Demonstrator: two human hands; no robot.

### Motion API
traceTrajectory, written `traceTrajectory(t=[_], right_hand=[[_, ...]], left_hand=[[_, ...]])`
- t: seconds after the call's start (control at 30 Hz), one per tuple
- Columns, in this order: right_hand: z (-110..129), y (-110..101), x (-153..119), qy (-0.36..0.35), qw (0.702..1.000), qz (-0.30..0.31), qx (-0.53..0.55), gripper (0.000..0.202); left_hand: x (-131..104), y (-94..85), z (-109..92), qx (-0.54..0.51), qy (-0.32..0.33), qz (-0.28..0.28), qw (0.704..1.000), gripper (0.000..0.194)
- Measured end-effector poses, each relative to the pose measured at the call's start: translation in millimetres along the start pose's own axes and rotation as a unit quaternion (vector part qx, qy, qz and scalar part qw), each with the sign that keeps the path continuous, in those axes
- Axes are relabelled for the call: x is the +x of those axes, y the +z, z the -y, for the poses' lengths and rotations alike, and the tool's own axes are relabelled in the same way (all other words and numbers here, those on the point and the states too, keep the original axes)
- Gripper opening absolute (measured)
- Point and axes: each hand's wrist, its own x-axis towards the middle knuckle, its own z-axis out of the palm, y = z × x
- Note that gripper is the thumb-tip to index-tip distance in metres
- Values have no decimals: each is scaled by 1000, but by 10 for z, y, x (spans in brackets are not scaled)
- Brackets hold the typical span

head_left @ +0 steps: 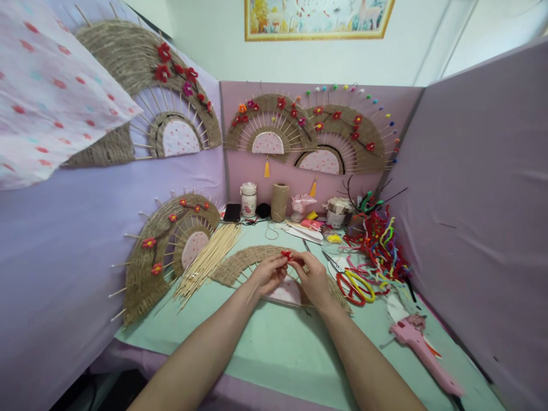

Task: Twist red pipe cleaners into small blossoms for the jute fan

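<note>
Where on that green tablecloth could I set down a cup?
Bare patches of the tablecloth lie between the bundle of sticks and the left forearm, between it and the right forearm in front of the twine fan, and between the right forearm and the pink glue gun. Crowded: right of the fan, with scissors and a tangle of fuzzy strips.

Pale wall (205, 45) is rising at back, gold-framed picture (319, 20) is hanging on it, top cut off. Three panels are boxing in the worktop (265, 342): lilac left panel (55, 245), pink back panel (286, 168), mauve-grey right panel (479, 171). Worktop is showing a mint-green surface, lilac cloth (240, 391) is running below its near edge. Spotted cloth (55, 103) is hanging in at upper left. Brightest light is falling on the wall at upper right; lower left corner is sitting dark.
</note>
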Motion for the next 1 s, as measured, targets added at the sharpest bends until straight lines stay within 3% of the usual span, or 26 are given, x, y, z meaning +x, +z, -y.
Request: traceTrajectory(t=[0.37, 0.57, 0.7, 0.83, 1.0], right_hand=[[14, 27, -12, 22, 999, -17, 27, 16], [20, 49, 5, 144, 976, 6, 161, 25], [-15, 70, 35, 220, 935, 59, 272, 31], [-43, 75, 34, 276, 873, 87, 392, 32], [-32, -36, 40, 377, 753, 200, 501, 22]], left_hand=[[-39, 56, -30, 17, 7, -4, 1000, 15], [-25, 53, -40, 104, 49, -8, 993, 22], [-13, 48, -43, 147, 80, -2, 986, 22], [-21, 41, -75, 214, 114, 25, 970, 19], [-84, 47, -194, 423, 207, 61, 880, 14]])
